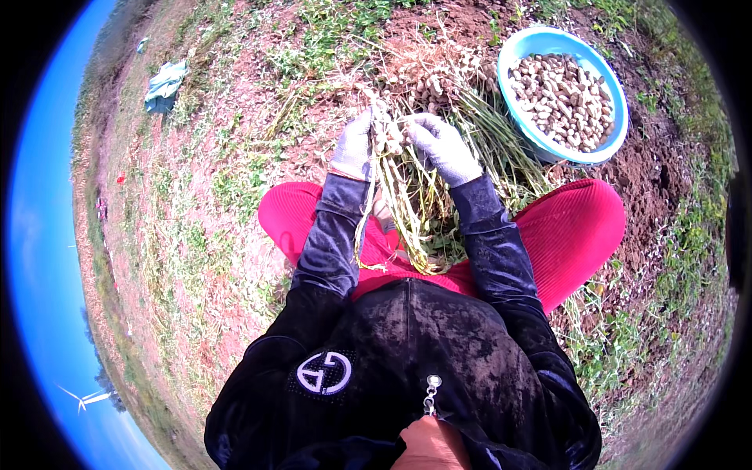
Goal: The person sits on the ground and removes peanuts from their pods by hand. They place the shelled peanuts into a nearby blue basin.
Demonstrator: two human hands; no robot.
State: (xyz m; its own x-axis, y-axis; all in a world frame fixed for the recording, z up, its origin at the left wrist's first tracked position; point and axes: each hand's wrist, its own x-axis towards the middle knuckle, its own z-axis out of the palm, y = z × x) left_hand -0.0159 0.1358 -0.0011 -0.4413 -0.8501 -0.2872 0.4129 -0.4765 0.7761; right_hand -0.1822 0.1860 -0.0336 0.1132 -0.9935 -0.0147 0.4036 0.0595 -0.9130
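Observation:
My left hand (352, 145), in a pale work glove, grips a pulled peanut plant (405, 220) near its root end. Its yellowish stems hang down between my forearms towards my lap. A cluster of peanut pods (388, 132) sits between my two hands. My right hand (443, 147), gloved too, has its fingertips pinched at the right side of this cluster; the exact pod is too small to make out. Just beyond my right hand lies a heap of peanut plants (499, 132), with roots and pods (432, 88) at its far end.
Right of the heap stands a blue plastic basin (620, 111) holding many loose peanuts (561, 100). My crossed legs in red trousers (578, 235) flank the stems. Leafy weeds and reddish soil (658, 176) surround me. A pale-blue cloth-like bundle (164, 85) lies farther left.

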